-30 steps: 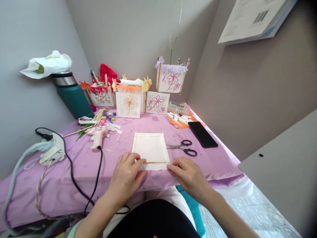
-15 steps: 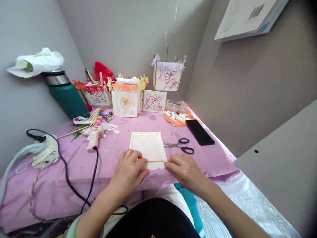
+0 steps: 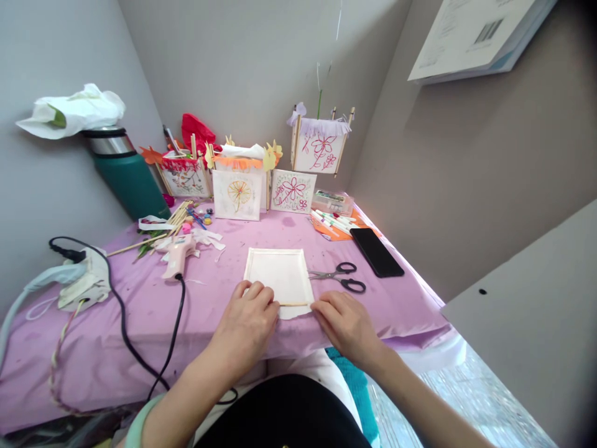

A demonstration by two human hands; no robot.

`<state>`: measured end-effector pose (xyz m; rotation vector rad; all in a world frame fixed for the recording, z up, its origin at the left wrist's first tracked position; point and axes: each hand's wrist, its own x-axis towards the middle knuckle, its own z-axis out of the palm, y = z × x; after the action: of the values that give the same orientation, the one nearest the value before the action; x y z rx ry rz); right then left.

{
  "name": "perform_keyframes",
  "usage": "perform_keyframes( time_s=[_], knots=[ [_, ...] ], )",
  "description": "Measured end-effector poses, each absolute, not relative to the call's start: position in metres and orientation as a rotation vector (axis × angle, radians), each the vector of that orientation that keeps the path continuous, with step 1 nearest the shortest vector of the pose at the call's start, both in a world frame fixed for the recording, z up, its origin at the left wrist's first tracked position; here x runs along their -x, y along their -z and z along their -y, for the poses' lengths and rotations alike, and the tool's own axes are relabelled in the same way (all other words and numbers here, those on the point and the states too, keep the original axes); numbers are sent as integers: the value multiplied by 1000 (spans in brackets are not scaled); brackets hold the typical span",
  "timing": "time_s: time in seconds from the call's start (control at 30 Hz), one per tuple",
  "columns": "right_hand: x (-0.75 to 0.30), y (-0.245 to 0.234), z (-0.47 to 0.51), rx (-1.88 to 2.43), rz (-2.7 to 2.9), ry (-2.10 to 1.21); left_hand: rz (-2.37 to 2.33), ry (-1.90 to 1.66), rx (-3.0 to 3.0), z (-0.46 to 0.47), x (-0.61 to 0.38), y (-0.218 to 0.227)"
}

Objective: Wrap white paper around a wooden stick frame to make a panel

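A white paper panel (image 3: 280,277) lies on the purple cloth in front of me, its borders folded over into a frame. Along its near edge runs a thin wooden stick (image 3: 295,304), with a loose paper flap (image 3: 293,312) on my side of it. My left hand (image 3: 252,320) is closed at the stick's left end, and its fingers cover the panel's near left corner. At the other end, the thumb and fingers of my right hand (image 3: 346,320) pinch the stick and paper at the corner. Black-handled scissors (image 3: 340,274) lie open just right of the panel.
A pink glue gun (image 3: 177,252) with a black cord rests left, near a power strip (image 3: 88,283) and several wooden sticks (image 3: 180,214). A phone (image 3: 377,251) and markers (image 3: 333,221) lie right. Behind stand decorated paper lanterns (image 3: 321,146) and a green bottle (image 3: 128,177).
My left fingers have curled in more, and the thumb is now tucked out of sight. My right hand stays at the right corner. The view has shifted slightly.
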<state>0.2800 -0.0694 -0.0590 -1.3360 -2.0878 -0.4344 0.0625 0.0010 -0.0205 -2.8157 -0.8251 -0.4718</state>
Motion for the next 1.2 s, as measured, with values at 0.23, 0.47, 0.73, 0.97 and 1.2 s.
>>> perform_keyframes(
  time_s=[0.23, 0.47, 0.73, 0.97, 1.2],
  knots=[
    [-285, 62, 77, 1319, 2011, 369, 811, 572, 2794, -2, -61, 24],
    [-283, 60, 86, 1302, 1991, 330, 847, 669, 2797, -3, -62, 26],
    [-279, 62, 82, 1375, 2047, 394, 898, 697, 2848, -2, -51, 23],
    [-281, 53, 80, 1402, 2155, 335, 821, 598, 2816, -3, -55, 19],
    [-280, 40, 72, 1367, 2338, 407, 765, 516, 2770, -4, -60, 16]
  ],
)
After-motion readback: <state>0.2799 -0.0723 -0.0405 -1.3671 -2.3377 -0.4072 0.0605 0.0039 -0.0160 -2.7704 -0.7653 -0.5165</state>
